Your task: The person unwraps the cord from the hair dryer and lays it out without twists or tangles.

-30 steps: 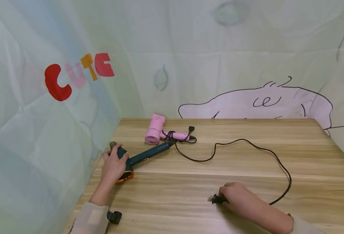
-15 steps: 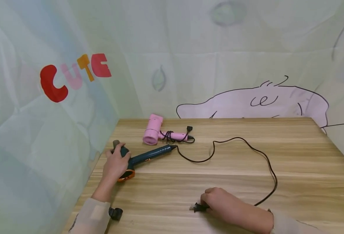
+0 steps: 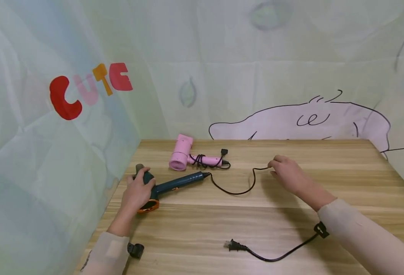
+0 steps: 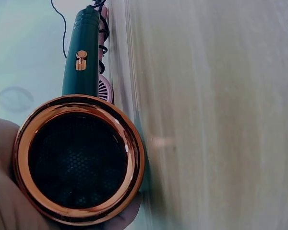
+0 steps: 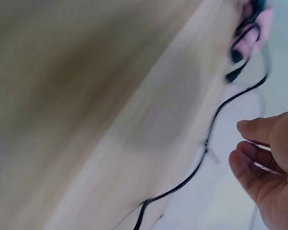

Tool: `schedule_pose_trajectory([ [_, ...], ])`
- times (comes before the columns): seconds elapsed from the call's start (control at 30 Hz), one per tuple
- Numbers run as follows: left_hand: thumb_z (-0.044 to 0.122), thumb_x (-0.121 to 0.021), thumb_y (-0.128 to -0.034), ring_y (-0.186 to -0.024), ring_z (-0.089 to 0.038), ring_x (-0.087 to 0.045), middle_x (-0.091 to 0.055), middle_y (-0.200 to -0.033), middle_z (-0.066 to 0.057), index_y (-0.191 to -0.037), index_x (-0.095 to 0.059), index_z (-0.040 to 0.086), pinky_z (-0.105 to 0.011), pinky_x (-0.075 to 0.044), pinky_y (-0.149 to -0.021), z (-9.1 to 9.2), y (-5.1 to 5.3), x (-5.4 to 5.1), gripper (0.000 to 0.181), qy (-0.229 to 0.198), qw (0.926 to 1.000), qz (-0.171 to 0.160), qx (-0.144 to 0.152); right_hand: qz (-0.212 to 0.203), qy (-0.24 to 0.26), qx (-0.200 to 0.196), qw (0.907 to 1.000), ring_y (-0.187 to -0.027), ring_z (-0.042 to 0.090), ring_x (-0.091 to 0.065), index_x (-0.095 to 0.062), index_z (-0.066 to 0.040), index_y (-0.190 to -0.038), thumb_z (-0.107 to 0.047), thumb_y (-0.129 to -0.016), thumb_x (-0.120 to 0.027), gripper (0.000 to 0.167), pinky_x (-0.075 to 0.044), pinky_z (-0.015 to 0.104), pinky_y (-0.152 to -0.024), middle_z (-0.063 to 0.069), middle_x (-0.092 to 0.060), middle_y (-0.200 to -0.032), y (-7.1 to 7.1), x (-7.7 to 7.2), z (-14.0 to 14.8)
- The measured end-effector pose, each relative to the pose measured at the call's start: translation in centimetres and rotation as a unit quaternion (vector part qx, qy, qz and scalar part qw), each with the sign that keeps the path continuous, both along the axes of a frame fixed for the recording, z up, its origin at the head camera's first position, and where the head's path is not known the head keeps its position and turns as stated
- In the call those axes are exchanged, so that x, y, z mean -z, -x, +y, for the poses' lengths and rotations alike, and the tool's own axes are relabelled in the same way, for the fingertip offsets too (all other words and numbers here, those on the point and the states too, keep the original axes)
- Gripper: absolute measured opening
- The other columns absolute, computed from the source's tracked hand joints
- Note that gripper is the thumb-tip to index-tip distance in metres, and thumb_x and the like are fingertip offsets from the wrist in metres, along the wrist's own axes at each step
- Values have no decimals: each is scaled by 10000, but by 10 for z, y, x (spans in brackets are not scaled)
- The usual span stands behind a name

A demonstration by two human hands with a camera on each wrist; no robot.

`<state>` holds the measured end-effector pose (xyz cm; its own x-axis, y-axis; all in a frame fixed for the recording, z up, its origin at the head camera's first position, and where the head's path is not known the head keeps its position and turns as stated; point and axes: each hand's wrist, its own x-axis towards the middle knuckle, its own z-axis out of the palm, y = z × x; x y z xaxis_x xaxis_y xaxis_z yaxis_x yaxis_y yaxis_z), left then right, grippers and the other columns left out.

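A dark green hair dryer [image 3: 179, 183] with a copper ring lies at the left of the table. My left hand [image 3: 136, 194] grips its barrel; the left wrist view looks into the ringed end [image 4: 79, 98], with the hand at its lower edge. A black cord [image 3: 234, 193] runs right from the dryer's handle to my right hand [image 3: 288, 173]. In the right wrist view the fingers [image 5: 245, 167] are loosely bent, thumb apart, and the cord passes beside them. The plug [image 3: 237, 245] lies loose near the front of the table, part of its cord hidden behind the right forearm.
A pink hair dryer [image 3: 182, 151] lies behind the green one, its black cord wound round the handle. The wooden table [image 3: 195, 225] meets a printed cloth wall [image 3: 257, 76] at the back and left. Black wrist cameras sit by both sleeves.
The right hand has let go of the plug, leaving it on the table, and has moved up and right to the cord's middle. The left hand stays on the green hair dryer.
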<state>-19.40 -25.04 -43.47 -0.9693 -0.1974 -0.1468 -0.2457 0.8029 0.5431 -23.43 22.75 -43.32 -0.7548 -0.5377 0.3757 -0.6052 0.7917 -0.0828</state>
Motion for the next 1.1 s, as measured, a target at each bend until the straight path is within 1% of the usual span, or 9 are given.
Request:
schedule_pose_trajectory([
  [0.07,429,-420,-1068,-1200,-601,-494,-129,-1562,-403,-1592,-258,198,-660,-449,-922,1,-1,1,595,-28,10000,-23,50,-112,-159,-60,9998,-893,333,-653,-726,34,-966,59,-814,-780,164,-558,454,-782,136,-650,-929,14,4,5],
  [0.17,422,-430,-1065,-1229,-596,-476,-139,-1564,-390,-1589,-268,205,-664,-437,-948,4,-2,2,589,-93,9999,-34,78,-246,-304,-247,9989,-898,330,-650,-735,14,-941,93,-789,-777,176,-554,456,-792,118,-650,-913,26,11,10],
  [0.27,419,-444,-1059,-1242,-584,-469,-151,-1569,-370,-1585,-284,216,-658,-433,-966,6,-2,3,585,-180,9998,-4,69,-307,-333,-373,9983,-864,306,-643,-733,-7,-910,115,-763,-789,199,-551,445,-776,95,-647,-881,32,15,13],
  [0.4,435,-444,-1060,-1273,-590,-433,-139,-1579,-357,-1587,-284,222,-672,-409,-992,4,-3,4,590,-298,9995,-11,80,-392,-401,-315,9979,-804,251,-610,-720,-56,-835,109,-767,-782,189,-538,418,-730,45,-620,-812,35,18,14],
  [0.57,469,-425,-1062,-1298,-604,-388,-111,-1587,-365,-1595,-265,210,-691,-380,-1006,-4,-4,5,613,-371,9993,-3,71,-621,-690,63,9957,-744,214,-593,-697,-102,-780,52,-825,-748,169,-530,396,-659,11,-592,-768,34,18,18],
  [0.73,435,-426,-1064,-1257,-590,-427,-117,-1571,-371,-1595,-260,191,-652,-424,-941,-12,-5,6,607,-374,9992,71,-106,-888,-1116,507,9885,-673,197,-566,-652,-97,-759,-6,-876,-721,163,-496,386,-596,20,-582,-737,31,13,28],
  [0.8,423,-427,-1065,-1252,-589,-432,-118,-1569,-366,-1596,-259,184,-643,-427,-928,-14,-6,6,606,-367,9992,85,-157,-1052,-1175,675,9852,-658,194,-555,-643,-89,-751,-23,-880,-731,169,-485,387,-594,22,-595,-725,31,12,35],
  [0.93,455,-407,-1065,-1244,-597,-422,-101,-1570,-362,-1604,-241,185,-653,-413,-932,-15,-7,2,625,-390,9989,83,-227,-1393,-1029,1023,9796,-658,197,-553,-652,-64,-760,-25,-884,-729,151,-485,396,-612,31,-631,-729,31,11,49],
  [1.1,464,-402,-1067,-1250,-594,-413,-91,-1573,-353,-1610,-226,196,-659,-398,-957,-14,-8,-1,630,-454,9985,52,-309,-1682,-736,1326,9740,-673,221,-548,-649,-49,-761,-13,-896,-696,147,-480,414,-632,57,-633,-738,30,12,62],
])
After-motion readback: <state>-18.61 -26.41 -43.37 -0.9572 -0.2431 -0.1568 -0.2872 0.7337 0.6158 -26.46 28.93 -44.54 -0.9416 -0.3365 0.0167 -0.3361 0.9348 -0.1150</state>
